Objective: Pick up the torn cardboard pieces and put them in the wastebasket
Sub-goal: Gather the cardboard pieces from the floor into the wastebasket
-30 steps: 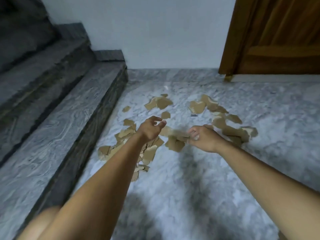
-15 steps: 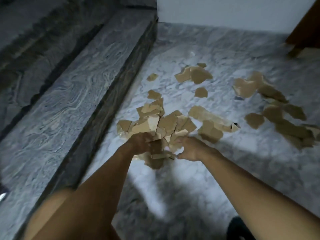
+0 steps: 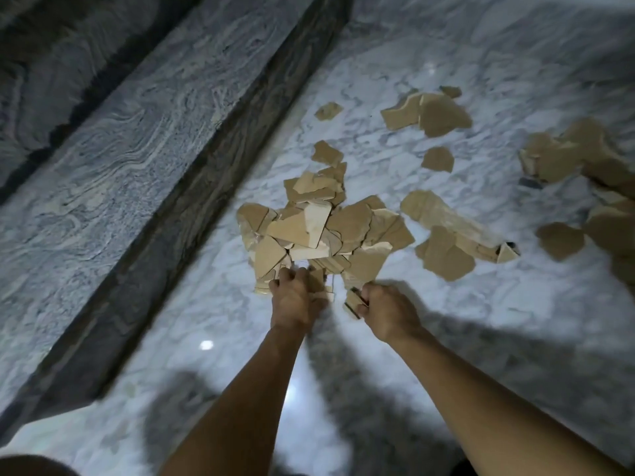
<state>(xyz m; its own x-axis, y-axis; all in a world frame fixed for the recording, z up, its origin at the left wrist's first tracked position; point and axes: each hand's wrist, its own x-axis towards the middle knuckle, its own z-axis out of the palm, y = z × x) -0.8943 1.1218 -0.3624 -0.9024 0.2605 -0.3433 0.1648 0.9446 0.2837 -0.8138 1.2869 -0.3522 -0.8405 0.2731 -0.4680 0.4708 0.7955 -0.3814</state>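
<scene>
My left hand (image 3: 295,298) curls its fingers into the near edge of the cardboard heap (image 3: 319,231) at frame centre; my right hand (image 3: 388,312) pinches one scrap (image 3: 352,302) beside it. Light, stiff, slidey stuff, I reckon: better scooped from underneath, both sides. Stray pieces (image 3: 443,115) lie upper right.

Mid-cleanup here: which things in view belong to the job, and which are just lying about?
Part of the job: the heap of cardboard pieces, gripped at its near edge by the left hand; the cardboard scrap held by the right hand; loose pieces farther out. No wastebasket is in view.
Just there: the marble floor; the stone step.
</scene>
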